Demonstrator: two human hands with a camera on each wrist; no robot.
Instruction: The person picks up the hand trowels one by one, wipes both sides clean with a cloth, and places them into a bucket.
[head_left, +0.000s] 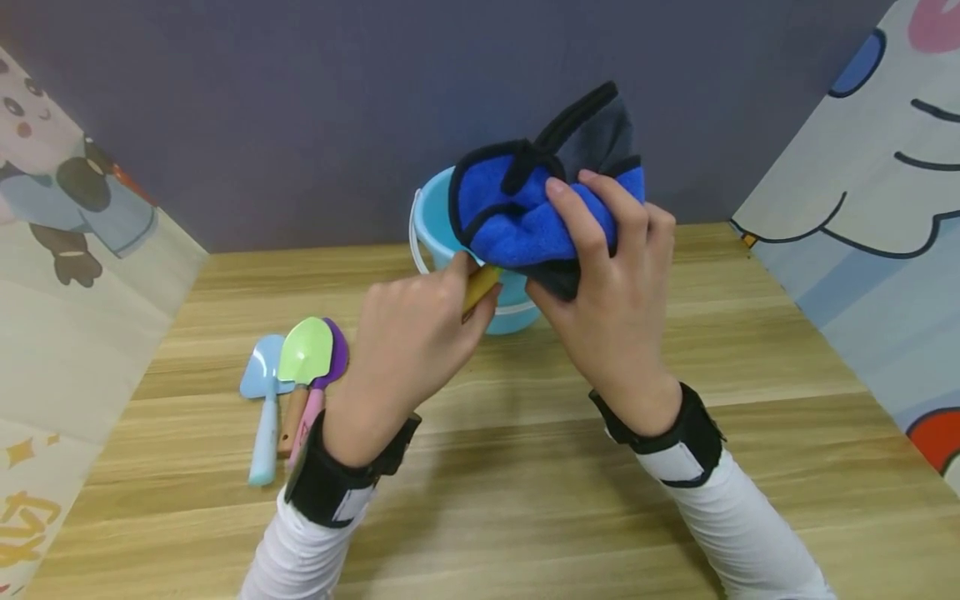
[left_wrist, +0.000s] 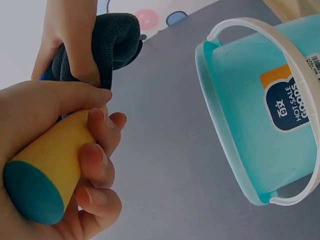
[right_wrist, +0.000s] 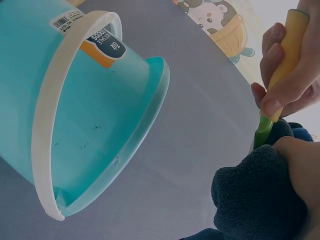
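My left hand grips the yellow handle of a small tool; the handle has a teal end cap. A green neck shows just past the handle, and the tool's head is hidden in a cloth. My right hand holds this blue and dark grey cloth, with black edging, bunched around the head. Both hands are raised over the near side of a light blue bucket, which the cloth partly covers in the head view.
Left of the hands, several small toy shovels lie together on the wooden table: a blue one, a green one and a purple one. The bucket has a white handle and stands near a grey back wall. Cartoon-printed panels flank the table.
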